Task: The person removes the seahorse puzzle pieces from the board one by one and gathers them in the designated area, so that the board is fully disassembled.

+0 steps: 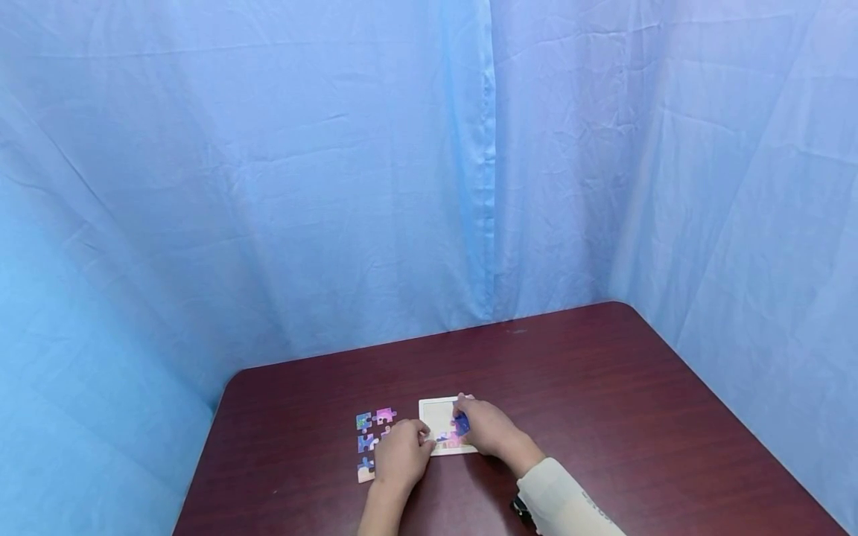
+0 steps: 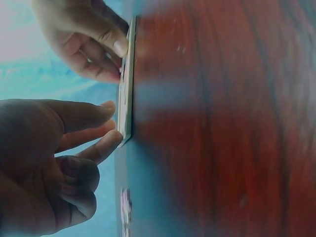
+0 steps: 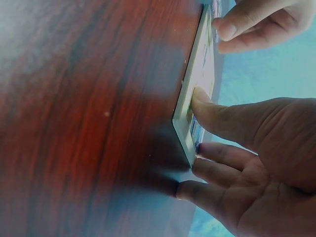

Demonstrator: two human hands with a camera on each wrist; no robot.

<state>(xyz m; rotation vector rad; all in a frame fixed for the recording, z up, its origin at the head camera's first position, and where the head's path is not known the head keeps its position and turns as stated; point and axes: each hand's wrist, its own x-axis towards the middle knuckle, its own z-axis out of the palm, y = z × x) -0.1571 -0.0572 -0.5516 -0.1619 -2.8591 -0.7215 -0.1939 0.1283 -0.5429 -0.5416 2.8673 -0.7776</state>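
A small jigsaw tray (image 1: 436,402) with a white rim lies on the table, with pink and purple puzzle pieces (image 1: 450,438) along its front. My left hand (image 1: 402,452) is at the tray's front left corner, its fingertips right at the rim; in the left wrist view, thumb and index are extended and other fingers bent. Over the tray's right side is my right hand (image 1: 494,430). Its thumb (image 3: 201,101) rests on the tray and its other fingers spread around the right edge. A dark blue puzzle piece (image 1: 462,424) shows flat between thumb and index finger.
Left of the tray lie several loose puzzle pieces, among them a pink one (image 1: 385,416) and a blue one (image 1: 365,443); my left hand partly covers the group. The dark red wooden table (image 1: 570,357) is bordered by blue curtains (image 1: 375,186) behind and at the sides.
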